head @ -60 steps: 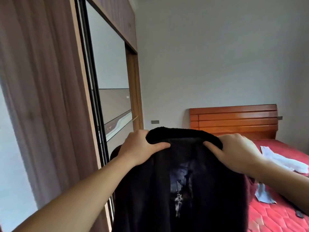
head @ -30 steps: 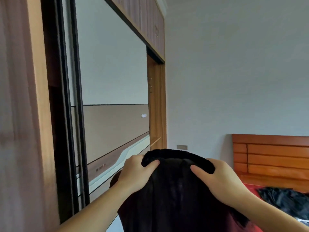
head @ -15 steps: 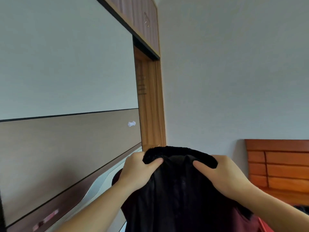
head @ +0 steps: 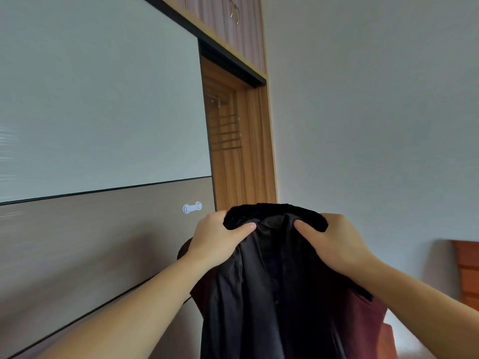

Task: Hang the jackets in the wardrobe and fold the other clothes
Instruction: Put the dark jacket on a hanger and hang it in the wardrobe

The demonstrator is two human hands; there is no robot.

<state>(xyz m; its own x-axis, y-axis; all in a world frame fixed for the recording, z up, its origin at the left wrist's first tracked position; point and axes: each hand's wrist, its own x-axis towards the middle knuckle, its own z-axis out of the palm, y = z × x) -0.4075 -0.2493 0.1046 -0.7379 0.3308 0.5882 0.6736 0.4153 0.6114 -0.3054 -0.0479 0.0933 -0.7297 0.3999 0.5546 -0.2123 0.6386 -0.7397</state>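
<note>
since half a second ago the grip is unchanged; view swung left and up, and the wardrobe opening now shows empty hangers (head: 225, 132) inside. my left hand (head: 216, 239) and right hand (head: 334, 242) both have fingers curled over the fuzzy black collar of the jacket (head: 272, 294), thumbs pinching the lining from my side. jacket hangs down between my forearms, dark red outer showing at the edges, just in front of the sliding door (head: 103, 125) and its white handle (head: 192, 208).
</note>
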